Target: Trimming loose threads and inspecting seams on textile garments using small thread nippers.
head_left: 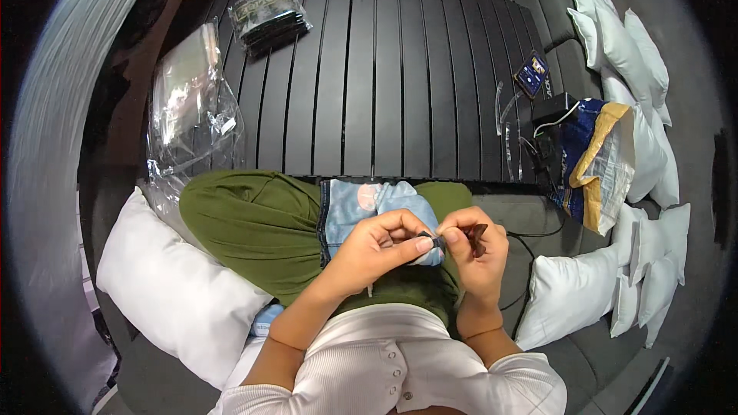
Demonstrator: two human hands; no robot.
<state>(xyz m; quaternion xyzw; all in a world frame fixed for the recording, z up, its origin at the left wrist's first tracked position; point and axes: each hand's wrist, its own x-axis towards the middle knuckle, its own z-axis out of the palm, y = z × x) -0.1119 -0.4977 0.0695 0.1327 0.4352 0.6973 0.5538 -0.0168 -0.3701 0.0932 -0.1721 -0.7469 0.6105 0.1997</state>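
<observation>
Over my lap, my left hand (386, 244) and my right hand (478, 257) are close together, both with thumb and forefinger pinched. Between their fingertips is a small dark strip (437, 242), too small to make out fully. A dark brown, glossy object (478, 240) sits in the fingers of my right hand; its kind is unclear. Beneath my hands, a light blue cloth (346, 211) with a dark edge and a pinkish round patch lies across my green trousers (254, 238). Part of the cloth is hidden by my hands.
A black slatted table (384, 69) stands ahead, bearing a plastic-wrapped dark stack (269, 19), clear plastic bags (184, 92), a phone (532, 74) and clear strips (507, 138). A blue and yellow woven bag (592, 161), cables and several white pillows (573, 292) are at right; another pillow (177, 292) is at left.
</observation>
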